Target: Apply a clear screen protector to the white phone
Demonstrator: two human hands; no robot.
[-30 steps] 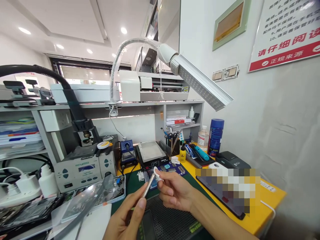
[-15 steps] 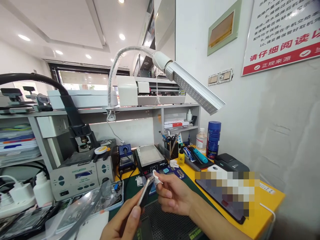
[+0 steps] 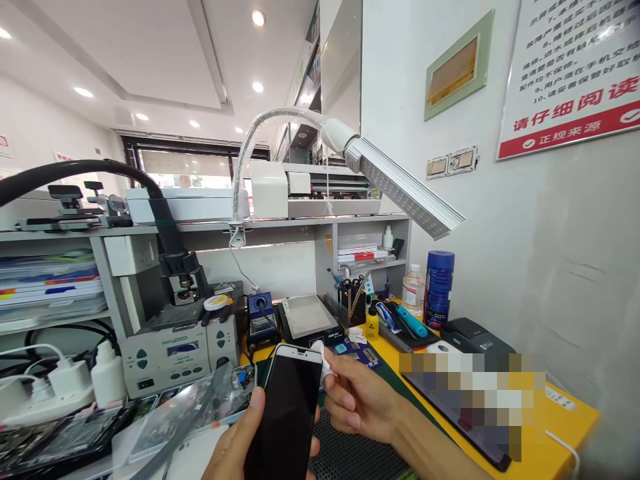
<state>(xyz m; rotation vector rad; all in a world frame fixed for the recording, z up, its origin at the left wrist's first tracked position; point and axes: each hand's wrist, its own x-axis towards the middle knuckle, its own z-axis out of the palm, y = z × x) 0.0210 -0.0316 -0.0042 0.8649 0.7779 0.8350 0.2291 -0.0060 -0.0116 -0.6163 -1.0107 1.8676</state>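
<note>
the left hand (image 3: 235, 443) clasps the phone (image 3: 283, 413) by its edges, seemingly steadying it while the right hand (image 3: 363, 397) pinches a white wad (image 3: 326, 363) at its top corner.

Bright light comes from round recessed ceiling lights (image 3: 258, 18) and a wide dark-framed window (image 3: 180, 162); glare spots the glossy white-and-red wall sign (image 3: 575, 83). Pixelation blots part of the yellow bench (image 3: 573, 415); wide-angle distortion stretches the edges.
</note>
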